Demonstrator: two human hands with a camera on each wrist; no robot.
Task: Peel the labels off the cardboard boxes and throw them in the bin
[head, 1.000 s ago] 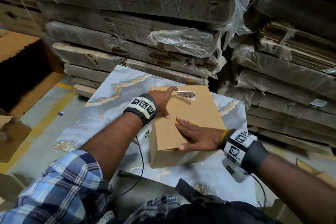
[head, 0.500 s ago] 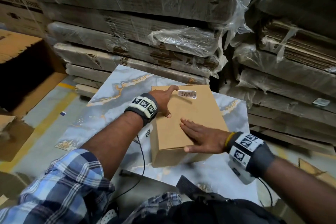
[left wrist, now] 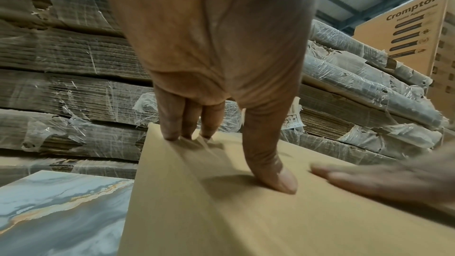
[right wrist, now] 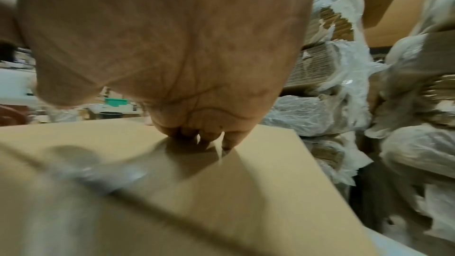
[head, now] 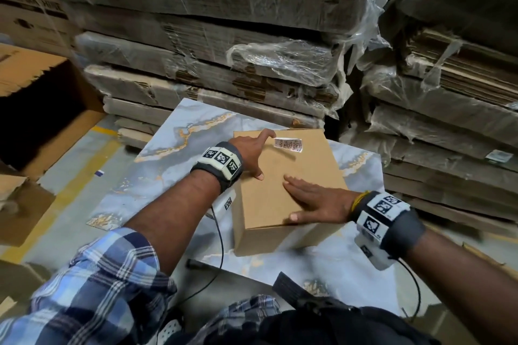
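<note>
Marbled slab [head: 179, 154] under cardboard box [head: 269, 199], wrapped cardboard stacks [head: 213, 45] behind

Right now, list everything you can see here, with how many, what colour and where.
cardboard box: one, tan, on the marble slab.
label: one, white with print, far end of the box top, partly lifted.
marble slab: one, grey-blue with gold veins, under the box.
flattened cardboard bundles: many, brown, plastic-wrapped, stacked behind.
open carton: one, brown, far left.
left hand: fingertips on the box beside the label.
right hand: flat on the box top.
</note>
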